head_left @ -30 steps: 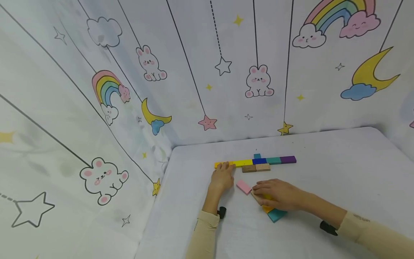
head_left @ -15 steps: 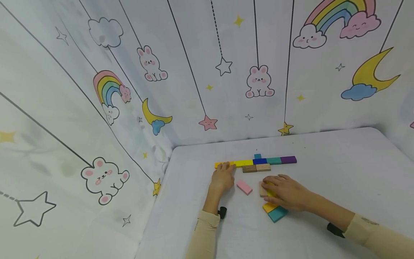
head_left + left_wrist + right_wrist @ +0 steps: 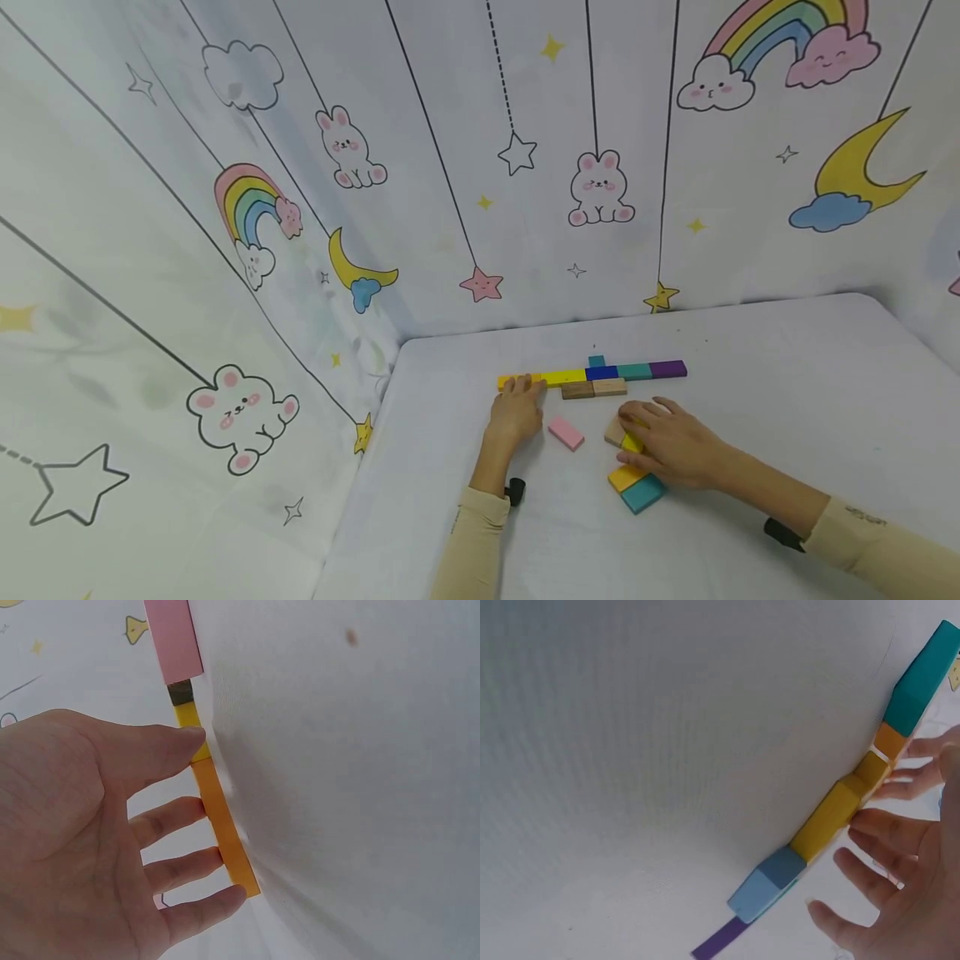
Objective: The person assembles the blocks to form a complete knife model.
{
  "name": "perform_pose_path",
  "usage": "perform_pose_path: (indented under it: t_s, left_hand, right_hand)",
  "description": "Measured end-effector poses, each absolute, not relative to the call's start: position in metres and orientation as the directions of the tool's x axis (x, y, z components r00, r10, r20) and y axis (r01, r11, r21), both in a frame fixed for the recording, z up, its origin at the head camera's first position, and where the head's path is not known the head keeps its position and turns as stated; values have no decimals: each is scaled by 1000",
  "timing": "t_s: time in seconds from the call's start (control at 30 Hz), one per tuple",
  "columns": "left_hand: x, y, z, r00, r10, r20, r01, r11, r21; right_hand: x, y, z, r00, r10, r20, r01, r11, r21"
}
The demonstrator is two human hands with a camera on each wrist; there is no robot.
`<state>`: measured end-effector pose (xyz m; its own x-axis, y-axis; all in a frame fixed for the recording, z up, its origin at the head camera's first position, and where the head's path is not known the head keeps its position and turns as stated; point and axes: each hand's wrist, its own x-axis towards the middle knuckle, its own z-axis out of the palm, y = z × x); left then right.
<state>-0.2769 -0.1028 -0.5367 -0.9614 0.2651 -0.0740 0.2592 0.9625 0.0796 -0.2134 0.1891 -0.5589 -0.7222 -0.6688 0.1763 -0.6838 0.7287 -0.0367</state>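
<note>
In the head view my left hand [image 3: 516, 417] rests at the left end of a row of coloured blocks, partly covering an orange block [image 3: 505, 383]. The left wrist view shows straight fingertips against that orange block [image 3: 225, 825], with the thumb [image 3: 161, 746] over a yellow block [image 3: 187, 715]. My right hand [image 3: 671, 442] spreads loosely over a yellow block [image 3: 633, 442] and a light wooden block [image 3: 613, 431]. One finger meets a yellow block [image 3: 829, 817] in the right wrist view, near a light blue block [image 3: 761, 889].
Nearer my body lie an orange block [image 3: 625, 477] and a teal block [image 3: 642, 493], side by side. A pink block [image 3: 566, 433] sits between the hands. The row continues through blue [image 3: 602, 373] to a purple block [image 3: 669, 369]; a brown wooden block [image 3: 577, 390] lies before it.
My right hand has moved right, and the light wooden and yellow blocks have shifted right with it, away from the pink block and turned. The left hand stays in place.
</note>
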Motion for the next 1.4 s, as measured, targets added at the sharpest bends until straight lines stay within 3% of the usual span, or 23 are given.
perform_pose_path:
  t_s: [0.23,0.8,1.07,1.4]
  left_hand:
    - [-277,-103,-537,-960,267,-79,261,962,85]
    - [-275,-103,-534,-961,264,-86,255,961,109]
    - [-275,-103,-533,-960,264,-91,253,961,115]
    - [-275,-104,-533,-960,264,-89,253,961,115]
  right_hand:
    - [-213,192,-558,-724,-660,200,-666,744,43]
    - [-206,199,-554,-738,-623,259,-637,770,37]
    - [-205,202,-551,-781,-588,208,-602,799,-2]
    - [-205,202,-552,-799,-559,220,-564,825,48]
